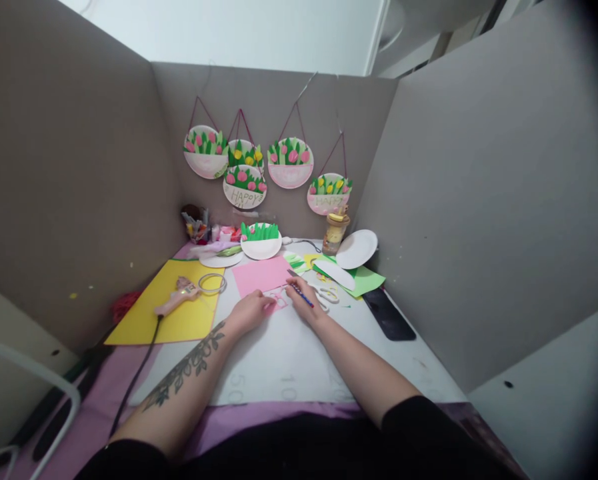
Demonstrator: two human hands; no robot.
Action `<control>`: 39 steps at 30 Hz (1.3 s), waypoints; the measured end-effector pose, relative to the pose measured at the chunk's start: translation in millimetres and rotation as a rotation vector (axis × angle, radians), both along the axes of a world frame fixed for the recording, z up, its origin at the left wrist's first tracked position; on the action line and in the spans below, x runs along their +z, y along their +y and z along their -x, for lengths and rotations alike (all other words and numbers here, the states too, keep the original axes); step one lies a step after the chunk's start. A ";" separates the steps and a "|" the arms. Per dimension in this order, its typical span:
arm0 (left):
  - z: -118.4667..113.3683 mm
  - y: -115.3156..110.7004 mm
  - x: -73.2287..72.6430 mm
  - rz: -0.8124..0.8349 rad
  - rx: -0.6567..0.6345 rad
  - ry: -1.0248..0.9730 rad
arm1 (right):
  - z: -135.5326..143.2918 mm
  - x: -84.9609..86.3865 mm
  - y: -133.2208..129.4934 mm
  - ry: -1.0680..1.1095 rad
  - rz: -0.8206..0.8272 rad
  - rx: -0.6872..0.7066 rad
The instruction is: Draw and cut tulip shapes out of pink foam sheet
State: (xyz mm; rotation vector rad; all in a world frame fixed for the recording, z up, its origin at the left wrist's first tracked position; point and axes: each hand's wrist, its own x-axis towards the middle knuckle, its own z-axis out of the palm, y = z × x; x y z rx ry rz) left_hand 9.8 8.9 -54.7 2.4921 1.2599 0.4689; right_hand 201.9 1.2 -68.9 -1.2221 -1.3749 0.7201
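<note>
My left hand (250,312) rests on the white work sheet, fingers closed, fingertips pressed onto a small piece of pink paper (281,301) with pink outlines on it. My right hand (303,299) grips a slim blue pencil (303,297) with a red end, close to the right of that piece. Just beyond both hands lies a larger pink sheet (259,275). White-handled scissors (328,294) lie beside my right hand, partly hidden by it. A half-plate with green paper leaves (261,243) stands at the back.
On the left, a glue gun (177,297) with a cord and a roll of tape (212,284) lie on a yellow sheet (143,313). To the right are a dark phone (389,315), green paper (367,281), a white plate (357,249) and a drink cup (335,235). Decorated plates (290,175) hang behind.
</note>
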 end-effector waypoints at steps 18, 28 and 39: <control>3.7 4.1 7.0 -0.027 0.020 0.120 | 13.2 -7.0 17.5 -0.078 0.025 -0.015; 5.8 2.9 13.6 -0.003 -0.054 0.094 | 13.3 -19.5 25.8 -0.113 0.031 0.005; 6.2 4.1 15.4 0.014 -0.070 0.102 | 14.1 -20.0 26.0 -0.127 0.054 -0.009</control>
